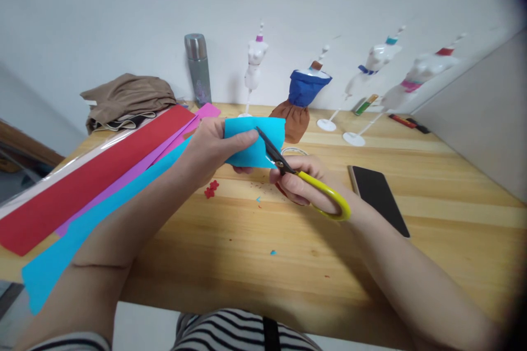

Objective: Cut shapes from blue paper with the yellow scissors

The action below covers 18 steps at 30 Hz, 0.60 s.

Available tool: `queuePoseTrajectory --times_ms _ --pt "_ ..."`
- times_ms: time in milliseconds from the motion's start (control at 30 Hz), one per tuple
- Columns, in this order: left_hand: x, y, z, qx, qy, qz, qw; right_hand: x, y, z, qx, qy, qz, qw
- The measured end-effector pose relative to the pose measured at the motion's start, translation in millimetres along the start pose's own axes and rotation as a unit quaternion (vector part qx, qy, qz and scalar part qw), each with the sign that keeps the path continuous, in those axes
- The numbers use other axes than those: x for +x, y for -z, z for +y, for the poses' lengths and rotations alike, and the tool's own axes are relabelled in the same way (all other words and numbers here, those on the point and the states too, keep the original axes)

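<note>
My left hand (214, 145) is closed on a small rectangle of bright blue crepe paper (272, 130), thumb on its front face and fingers behind. In my right hand (304, 175) is a pair of scissors (329, 194), with dark blades and yellow handles. The blades lie across the front of the blue piece, their tips near my left thumb. Whether they are cutting into it I cannot tell. Small red flower-shaped cut-outs (211, 189) lie on the table below my left hand, and tiny blue scraps (273, 252) are scattered nearer me.
Long strips of red paper (123, 162) and blue paper (102, 219) lie at the left, by a brown cloth (132, 96). A flask (198, 74) and several white mannequins (257, 55), one in a blue top (307, 88), stand along the wall. A phone (379, 197) lies right.
</note>
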State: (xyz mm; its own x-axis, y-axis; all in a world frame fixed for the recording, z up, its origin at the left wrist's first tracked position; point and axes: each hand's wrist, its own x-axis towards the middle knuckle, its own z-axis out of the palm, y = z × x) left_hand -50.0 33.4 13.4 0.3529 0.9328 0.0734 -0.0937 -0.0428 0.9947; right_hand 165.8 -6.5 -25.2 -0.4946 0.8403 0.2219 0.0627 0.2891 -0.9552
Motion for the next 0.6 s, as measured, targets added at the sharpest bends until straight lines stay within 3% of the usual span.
queuePoseTrajectory --times_ms 367,600 --pt "-1.0 1.0 2.2 0.009 0.008 0.005 1.0 0.1 1.1 1.4 -0.005 -0.008 0.004 1.0" --pt "2.8 5.8 2.5 -0.014 0.001 -0.045 0.999 0.7 0.5 -3.2 -0.011 -0.007 0.025 1.0"
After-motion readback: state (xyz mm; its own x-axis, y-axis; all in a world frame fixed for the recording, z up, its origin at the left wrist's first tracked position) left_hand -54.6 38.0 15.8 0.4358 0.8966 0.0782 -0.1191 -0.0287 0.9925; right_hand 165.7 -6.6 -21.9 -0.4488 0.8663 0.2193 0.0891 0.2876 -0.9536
